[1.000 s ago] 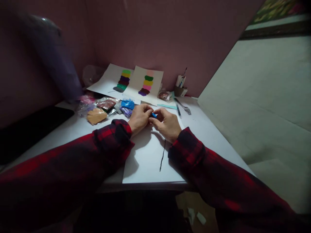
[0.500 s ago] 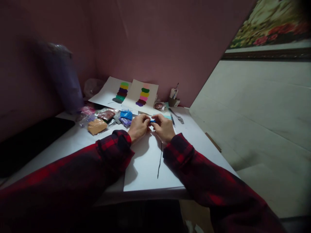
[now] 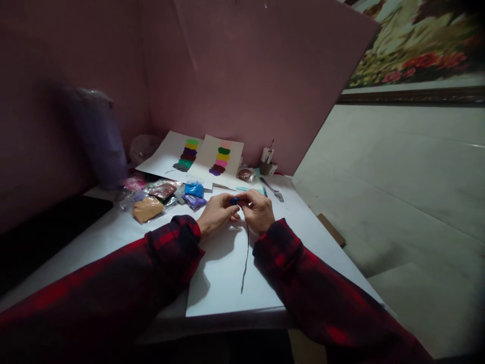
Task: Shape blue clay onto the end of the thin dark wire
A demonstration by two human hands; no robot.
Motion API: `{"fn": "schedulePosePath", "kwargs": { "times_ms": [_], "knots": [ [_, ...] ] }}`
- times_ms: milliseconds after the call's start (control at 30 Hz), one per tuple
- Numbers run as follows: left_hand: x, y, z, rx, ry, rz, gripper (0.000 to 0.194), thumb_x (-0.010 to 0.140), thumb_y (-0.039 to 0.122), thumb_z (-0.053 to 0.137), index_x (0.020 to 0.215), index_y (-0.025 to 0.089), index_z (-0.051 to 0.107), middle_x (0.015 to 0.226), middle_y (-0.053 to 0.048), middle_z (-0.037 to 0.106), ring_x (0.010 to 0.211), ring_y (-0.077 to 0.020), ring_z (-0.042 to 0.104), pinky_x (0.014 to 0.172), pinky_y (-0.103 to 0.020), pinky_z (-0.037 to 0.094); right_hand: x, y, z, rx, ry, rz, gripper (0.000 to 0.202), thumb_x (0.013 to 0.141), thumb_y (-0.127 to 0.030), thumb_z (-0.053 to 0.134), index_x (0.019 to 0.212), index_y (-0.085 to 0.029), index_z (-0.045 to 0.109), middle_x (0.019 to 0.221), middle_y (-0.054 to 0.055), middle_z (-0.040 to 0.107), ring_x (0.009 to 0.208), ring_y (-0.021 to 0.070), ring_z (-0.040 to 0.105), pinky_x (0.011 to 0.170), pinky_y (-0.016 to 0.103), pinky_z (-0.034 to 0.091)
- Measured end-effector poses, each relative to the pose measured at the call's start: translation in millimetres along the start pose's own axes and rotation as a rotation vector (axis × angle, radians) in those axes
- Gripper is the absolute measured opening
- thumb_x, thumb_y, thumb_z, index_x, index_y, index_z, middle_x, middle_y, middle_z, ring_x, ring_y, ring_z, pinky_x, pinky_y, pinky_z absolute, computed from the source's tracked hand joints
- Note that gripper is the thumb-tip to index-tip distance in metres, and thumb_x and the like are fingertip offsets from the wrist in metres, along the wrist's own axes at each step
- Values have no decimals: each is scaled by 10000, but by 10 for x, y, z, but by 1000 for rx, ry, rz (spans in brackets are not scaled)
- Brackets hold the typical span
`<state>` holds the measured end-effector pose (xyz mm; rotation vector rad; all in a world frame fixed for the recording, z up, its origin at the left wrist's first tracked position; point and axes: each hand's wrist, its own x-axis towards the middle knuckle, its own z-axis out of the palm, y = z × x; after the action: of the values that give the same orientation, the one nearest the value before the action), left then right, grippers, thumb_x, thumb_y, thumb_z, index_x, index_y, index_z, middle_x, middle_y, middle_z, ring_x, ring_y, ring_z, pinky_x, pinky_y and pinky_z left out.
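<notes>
A small blue piece [image 3: 234,201] is pinched between the fingertips of my left hand [image 3: 216,214] and my right hand [image 3: 258,211], over a white sheet [image 3: 223,283]. Both hands are closed on it, fingertips nearly touching. On the sheet a thin dark line [image 3: 245,263] runs from beneath my right hand toward the near edge. To the left of my hands lies a bag of blue material [image 3: 194,189], on top of a purple one [image 3: 194,202].
Farther left are an orange-tan packet [image 3: 147,209] and a dark red packet [image 3: 162,190]. Behind stand two sheets with coloured bands [image 3: 182,156] [image 3: 215,161]. A fork [image 3: 276,193] and a pen holder [image 3: 267,166] are at the back right.
The blue piece showed as a short strip between my fingers and now looks more compact. The view has shifted, so the table and hands appear lower.
</notes>
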<state>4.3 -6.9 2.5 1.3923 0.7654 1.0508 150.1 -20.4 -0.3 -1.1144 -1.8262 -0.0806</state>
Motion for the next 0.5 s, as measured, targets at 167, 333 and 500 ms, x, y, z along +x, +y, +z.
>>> {"fn": "schedulePosePath", "kwargs": {
  "times_ms": [167,333,500],
  "knots": [
    [11,-34,-47,-65,7,-11,205,891,271,610,800,88,601,592,-18,625,479,-101,601,484,-199,486,-19,-4,40,183,-95,146,116,762,-161,584,843,-180,666,748,14,640,699,140,590,675,273,476],
    [7,13,-54,-145,90,-51,77,890,86,517,935,98,579,643,-27,662,503,-114,634,519,-225,526,5,34,47,234,-16,293,200,817,-248,561,996,-183,622,826,28,658,758,157,615,705,292,490],
    [125,42,-4,-84,181,55,79,839,27,544,850,106,547,579,4,628,452,-96,589,464,-200,485,24,78,45,209,-82,263,239,884,-389,532,922,-179,638,851,50,666,806,163,613,727,297,483]
  ]
}}
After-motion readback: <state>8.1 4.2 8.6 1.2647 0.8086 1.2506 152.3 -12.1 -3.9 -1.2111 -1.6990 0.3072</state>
